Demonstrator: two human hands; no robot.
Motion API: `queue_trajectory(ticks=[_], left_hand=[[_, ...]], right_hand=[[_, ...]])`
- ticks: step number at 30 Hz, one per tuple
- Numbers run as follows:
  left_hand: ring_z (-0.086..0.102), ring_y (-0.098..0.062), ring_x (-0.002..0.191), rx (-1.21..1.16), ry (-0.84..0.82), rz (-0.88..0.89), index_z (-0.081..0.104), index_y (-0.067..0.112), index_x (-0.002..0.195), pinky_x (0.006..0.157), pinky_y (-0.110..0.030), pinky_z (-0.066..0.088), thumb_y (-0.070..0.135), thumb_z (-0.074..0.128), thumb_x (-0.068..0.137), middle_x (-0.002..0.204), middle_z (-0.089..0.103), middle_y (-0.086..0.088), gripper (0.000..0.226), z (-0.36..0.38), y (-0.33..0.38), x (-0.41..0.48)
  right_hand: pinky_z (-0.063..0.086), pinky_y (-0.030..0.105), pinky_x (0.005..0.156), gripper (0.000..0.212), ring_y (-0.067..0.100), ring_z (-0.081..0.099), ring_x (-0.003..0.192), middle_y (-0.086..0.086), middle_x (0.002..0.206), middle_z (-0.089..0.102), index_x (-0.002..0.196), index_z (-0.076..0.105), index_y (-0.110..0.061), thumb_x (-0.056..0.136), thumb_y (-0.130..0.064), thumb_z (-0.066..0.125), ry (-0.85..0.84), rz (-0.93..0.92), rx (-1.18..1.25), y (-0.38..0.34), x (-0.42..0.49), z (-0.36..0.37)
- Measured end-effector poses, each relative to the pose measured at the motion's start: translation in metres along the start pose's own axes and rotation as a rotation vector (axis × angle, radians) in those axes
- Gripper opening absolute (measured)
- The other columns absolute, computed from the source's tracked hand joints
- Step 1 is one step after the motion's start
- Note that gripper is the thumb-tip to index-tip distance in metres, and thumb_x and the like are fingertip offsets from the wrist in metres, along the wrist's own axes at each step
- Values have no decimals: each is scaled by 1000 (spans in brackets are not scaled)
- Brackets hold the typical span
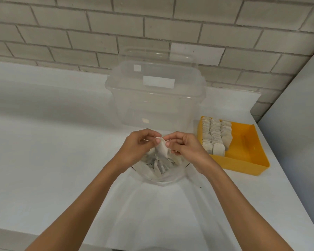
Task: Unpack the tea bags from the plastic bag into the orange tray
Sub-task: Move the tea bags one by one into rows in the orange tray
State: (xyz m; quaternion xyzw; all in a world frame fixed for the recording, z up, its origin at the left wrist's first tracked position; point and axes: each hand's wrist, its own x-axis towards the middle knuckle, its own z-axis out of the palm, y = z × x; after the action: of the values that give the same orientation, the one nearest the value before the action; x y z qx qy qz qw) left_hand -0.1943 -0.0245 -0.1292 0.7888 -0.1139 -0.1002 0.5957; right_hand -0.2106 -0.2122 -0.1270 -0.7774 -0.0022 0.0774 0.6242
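Both the left hand (138, 142) and right hand (181, 144) pinch one tea bag (161, 148) just above the plastic bag (163, 171), so I'd peel it free gently, then slot it upright in the orange tray (246, 156) right of the bag.

My two hands, left hand (136, 147) and right hand (185, 147), pinch one tea bag (161, 150) between them. One plastic bag (161, 176) holds a loose pile (159, 164) of more, too jumbled to count; one orange tray (246, 160) has three rows (216, 136) of them, per-row number unclear. One clear tub (156, 105) with two white labels (159, 82), one counter (43, 142).
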Motion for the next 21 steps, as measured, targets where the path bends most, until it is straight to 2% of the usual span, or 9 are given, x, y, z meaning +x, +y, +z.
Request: queue_trajectory(ticks=[3, 7, 8, 10, 13, 16, 21], left_hand=[[63, -8, 79, 16, 50, 47, 73, 14, 91, 73, -19, 49, 21, 67, 89, 89, 73, -2, 10, -3, 3, 1], [63, 1, 76, 101, 81, 62, 74, 13, 90, 70, -8, 44, 18, 67, 89, 87, 73, 4, 8, -12, 2, 3], [64, -1, 78, 120, 83, 61, 74, 13, 90, 71, -8, 44, 18, 67, 89, 88, 73, 4, 9, -14, 2, 3], [66, -6, 86, 145, 81, 57, 74, 13, 90, 76, -9, 46, 18, 67, 89, 91, 74, 3, 9, -18, 1, 5], [67, -11, 89, 187, 77, 58, 74, 14, 90, 77, -9, 47, 18, 66, 89, 91, 74, 2, 9, -21, 1, 5], [67, -12, 87, 206, 83, 53, 74, 13, 90, 74, -8, 46, 17, 66, 89, 90, 74, 1, 9, -23, -1, 5], [67, -14, 88, 212, 75, 40, 74, 14, 90, 80, -15, 48, 18, 67, 89, 90, 73, 2, 9, -26, -2, 6]], right_hand=[[46, 17, 63, 11, 6, 56, 59, 6, 78, 71, 97, 70, -13, 88, -9, 65, 25, -3, -105, 3, 5, 5], [43, 14, 61, 13, 4, 58, 61, -3, 71, 69, 87, 73, -11, 86, -8, 60, 31, -14, -498, 9, 14, 20], [44, 16, 62, 15, 8, 60, 66, -2, 73, 69, 85, 74, -8, 86, -9, 58, 27, -11, -584, 13, 17, 26], [51, 30, 67, 20, 22, 64, 73, 7, 76, 70, 78, 70, -2, 87, -13, 56, 38, 26, -685, 23, 21, 37], [56, 42, 69, 27, 28, 65, 69, 11, 70, 67, 72, 66, 0, 86, -22, 59, 40, 89, -687, 34, 22, 49], [56, 43, 72, 19, 24, 66, 67, 7, 64, 67, 70, 66, -4, 83, -17, 62, 44, 83, -659, 35, 21, 55], [56, 37, 74, 7, 19, 65, 74, -2, 70, 66, 77, 64, -13, 83, -12, 61, 63, 46, -600, 26, 19, 50]])
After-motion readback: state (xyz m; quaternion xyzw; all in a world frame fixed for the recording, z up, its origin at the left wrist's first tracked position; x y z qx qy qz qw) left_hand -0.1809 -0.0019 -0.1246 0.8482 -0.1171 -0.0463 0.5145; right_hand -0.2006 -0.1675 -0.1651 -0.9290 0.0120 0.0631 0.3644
